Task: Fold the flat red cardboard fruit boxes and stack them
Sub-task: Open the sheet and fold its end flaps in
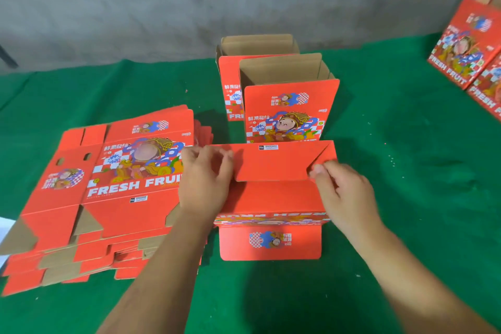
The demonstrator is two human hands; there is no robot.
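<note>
Red box [271, 171] being folded, upside down on the green table cloth [406, 171] at centre, bottom flaps uppermost, one printed flap lying toward the camera. Left hand [206, 179] pressing and curling over the left flap edge; right hand [341, 187] pinching the right corner flap, though exact finger contact unclear. Just behind, two folded boxes [287, 106] standing upright, tops open. To the left, touching nothing held, a stack of flat boxes [113, 192]. Far right, more boxes [466, 46].

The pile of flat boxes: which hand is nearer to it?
Left. The left hand grips the box flap right beside the pile of flat boxes; the right hand pinches the flap's far corner, further away.
</note>
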